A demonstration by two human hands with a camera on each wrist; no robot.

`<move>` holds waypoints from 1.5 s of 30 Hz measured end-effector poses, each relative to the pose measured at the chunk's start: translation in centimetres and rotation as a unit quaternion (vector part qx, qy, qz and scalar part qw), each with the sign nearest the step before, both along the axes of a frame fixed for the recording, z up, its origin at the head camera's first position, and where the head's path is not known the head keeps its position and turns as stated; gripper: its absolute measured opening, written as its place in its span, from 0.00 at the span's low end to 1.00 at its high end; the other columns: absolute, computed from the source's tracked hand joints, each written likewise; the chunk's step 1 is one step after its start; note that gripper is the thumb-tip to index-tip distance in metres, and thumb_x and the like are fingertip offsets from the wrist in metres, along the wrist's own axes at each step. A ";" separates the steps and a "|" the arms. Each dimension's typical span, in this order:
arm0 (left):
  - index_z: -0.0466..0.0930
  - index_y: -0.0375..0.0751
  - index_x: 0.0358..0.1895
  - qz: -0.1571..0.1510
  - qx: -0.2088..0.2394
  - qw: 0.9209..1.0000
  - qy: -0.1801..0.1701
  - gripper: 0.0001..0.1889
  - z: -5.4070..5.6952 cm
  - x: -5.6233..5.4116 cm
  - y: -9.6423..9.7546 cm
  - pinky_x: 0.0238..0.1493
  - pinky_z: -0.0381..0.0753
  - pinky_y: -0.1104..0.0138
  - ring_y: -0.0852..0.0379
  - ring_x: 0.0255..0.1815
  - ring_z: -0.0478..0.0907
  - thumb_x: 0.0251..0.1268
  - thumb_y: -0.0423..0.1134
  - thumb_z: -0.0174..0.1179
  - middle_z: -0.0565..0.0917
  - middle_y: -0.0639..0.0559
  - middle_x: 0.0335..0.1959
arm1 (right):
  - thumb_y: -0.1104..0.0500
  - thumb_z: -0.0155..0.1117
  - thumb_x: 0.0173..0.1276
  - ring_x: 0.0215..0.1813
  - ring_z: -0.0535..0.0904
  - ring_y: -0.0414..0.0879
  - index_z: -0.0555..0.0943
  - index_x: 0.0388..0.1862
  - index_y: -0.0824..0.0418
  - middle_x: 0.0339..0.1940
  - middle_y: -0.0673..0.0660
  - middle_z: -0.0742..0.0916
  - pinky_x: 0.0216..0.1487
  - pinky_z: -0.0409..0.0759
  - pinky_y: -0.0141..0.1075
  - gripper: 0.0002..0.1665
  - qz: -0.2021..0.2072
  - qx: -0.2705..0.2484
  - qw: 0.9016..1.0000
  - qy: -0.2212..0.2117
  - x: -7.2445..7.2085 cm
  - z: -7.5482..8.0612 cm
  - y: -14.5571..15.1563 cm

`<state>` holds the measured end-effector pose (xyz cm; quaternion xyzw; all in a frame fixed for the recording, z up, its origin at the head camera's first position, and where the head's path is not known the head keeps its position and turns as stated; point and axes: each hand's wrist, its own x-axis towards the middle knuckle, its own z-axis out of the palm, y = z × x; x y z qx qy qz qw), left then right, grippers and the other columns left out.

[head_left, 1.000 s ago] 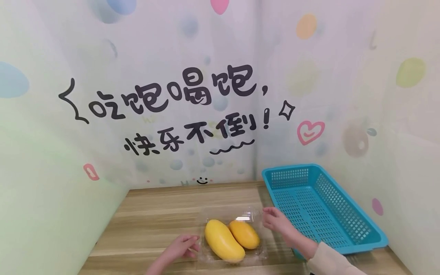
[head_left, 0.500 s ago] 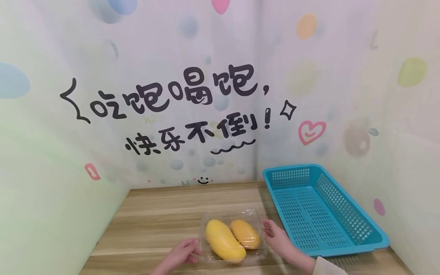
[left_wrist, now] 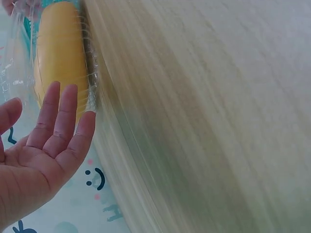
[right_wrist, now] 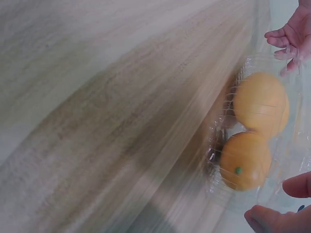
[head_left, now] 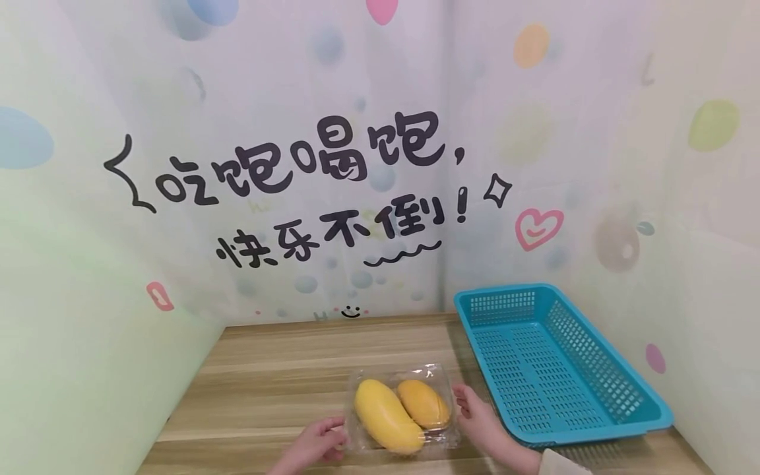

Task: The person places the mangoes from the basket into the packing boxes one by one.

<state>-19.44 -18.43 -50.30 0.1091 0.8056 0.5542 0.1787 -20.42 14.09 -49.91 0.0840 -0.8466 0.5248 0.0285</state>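
Note:
A clear plastic clamshell box point(head_left: 386, 374) lies on the wooden table with two yellow mangoes inside, a larger mango point(head_left: 386, 419) and a smaller mango point(head_left: 424, 404). My left hand point(head_left: 311, 445) is at the box's left side; the left wrist view shows its fingers point(left_wrist: 64, 119) nearly straight and spread. On the opposite side is my right hand point(head_left: 481, 422), its thumb and a finger apart near the plastic in the right wrist view. Whether either hand touches the box I cannot tell. Both mangoes show through the ribbed plastic in the right wrist view.
A blue perforated plastic basket point(head_left: 623, 432) stands at the right, just beyond my right hand. The wooden table point(head_left: 267, 369) extends left and behind the box. A printed wall covering point(head_left: 332, 290) borders the table at the back and sides.
My right hand has moved from the box's back right corner down along its right side. The box's clear top looks lower and flatter at the back. The left hand has shifted slightly; the mangoes have stayed.

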 end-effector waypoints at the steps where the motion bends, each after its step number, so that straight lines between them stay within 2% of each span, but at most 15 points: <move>1: 0.58 0.15 0.59 0.000 -0.001 1.000 0.000 0.28 0.0 0.1 0.0 0.31 0.78 0.60 0.43 0.32 0.82 0.65 0.38 0.50 0.82 0.36 0.39 | 0.81 0.51 0.48 0.54 0.73 0.68 0.66 0.55 0.77 0.54 0.77 0.74 0.53 0.76 0.50 0.30 -0.005 0.001 1.000 0.001 0.0 0.0 0.0; 7: 0.58 0.14 0.58 0.009 0.001 1.000 -0.002 0.28 -0.2 0.1 0.5 0.30 0.79 0.60 0.45 0.30 0.81 0.62 0.35 0.51 0.83 0.37 0.35 | 0.77 0.55 0.50 0.46 0.77 0.61 0.68 0.54 0.75 0.48 0.71 0.78 0.47 0.79 0.48 0.28 -0.034 0.002 0.999 -0.013 -0.2 -0.5 0.0; 11: 0.54 0.12 0.58 0.005 0.012 1.000 -0.003 0.29 -0.2 0.3 0.9 0.29 0.80 0.61 0.47 0.26 0.80 0.61 0.32 0.52 0.83 0.39 0.31 | 0.73 0.54 0.51 0.40 0.77 0.54 0.65 0.55 0.77 0.42 0.66 0.79 0.37 0.79 0.41 0.29 -0.043 -0.024 0.996 -0.068 -0.4 -0.8 0.0; 14: 0.50 0.10 0.58 0.001 0.029 1.000 -0.010 0.30 -0.2 0.5 1.2 0.27 0.80 0.64 0.54 0.22 0.79 0.61 0.31 0.51 0.82 0.44 0.28 | 0.71 0.53 0.53 0.34 0.74 0.48 0.63 0.57 0.78 0.36 0.61 0.78 0.31 0.75 0.35 0.29 -0.048 -0.040 0.991 -0.117 -0.5 -0.9 -0.1; 18: 0.46 0.11 0.59 0.002 0.070 0.997 -0.031 0.31 -0.3 0.7 1.6 0.24 0.78 0.72 0.65 0.18 0.74 0.60 0.29 0.50 0.80 0.52 0.23 | 0.69 0.52 0.54 0.25 0.71 0.45 0.62 0.58 0.78 0.33 0.61 0.76 0.28 0.74 0.36 0.31 -0.038 -0.059 0.985 -0.159 -0.4 -0.9 -0.1; 20: 0.46 0.12 0.59 0.006 0.087 0.995 -0.038 0.31 -0.3 0.8 1.7 0.22 0.75 0.76 0.67 0.16 0.73 0.59 0.29 0.49 0.79 0.53 0.21 | 0.70 0.52 0.52 0.23 0.70 0.45 0.60 0.59 0.78 0.32 0.61 0.75 0.27 0.75 0.36 0.33 -0.026 -0.070 0.981 -0.178 -0.3 -0.9 -0.1; 25: 0.46 0.11 0.59 0.016 0.095 0.994 -0.046 0.31 -0.6 0.8 1.9 0.21 0.74 0.76 0.67 0.15 0.72 0.58 0.28 0.49 0.78 0.55 0.20 | 0.70 0.49 0.51 0.22 0.70 0.45 0.54 0.63 0.76 0.25 0.58 0.73 0.25 0.77 0.34 0.38 0.007 -0.086 0.971 -0.221 -0.2 -1.0 0.3; 33: 0.48 0.11 0.59 0.018 0.077 0.996 -0.037 0.32 -0.7 0.7 1.7 0.22 0.73 0.75 0.66 0.16 0.71 0.55 0.28 0.49 0.79 0.55 0.20 | 0.71 0.48 0.53 0.21 0.69 0.43 0.46 0.65 0.74 0.20 0.55 0.72 0.21 0.77 0.31 0.41 0.061 -0.136 0.963 -0.225 0.1 -1.5 0.7; 40: 0.48 0.11 0.59 0.027 0.066 0.997 -0.032 0.30 -1.1 0.3 1.7 0.23 0.74 0.73 0.65 0.16 0.70 0.56 0.27 0.49 0.78 0.54 0.20 | 0.73 0.48 0.52 0.22 0.70 0.43 0.46 0.65 0.75 0.22 0.56 0.72 0.23 0.78 0.31 0.41 0.061 -0.145 0.963 -0.220 0.3 -1.3 0.6; 45: 0.47 0.11 0.59 0.035 0.068 0.996 -0.039 0.31 -1.0 0.2 1.7 0.23 0.73 0.74 0.65 0.16 0.69 0.56 0.27 0.48 0.77 0.54 0.19 | 0.74 0.47 0.53 0.22 0.70 0.43 0.46 0.65 0.75 0.23 0.57 0.72 0.24 0.79 0.32 0.41 0.052 -0.137 0.964 -0.223 0.4 -1.0 0.5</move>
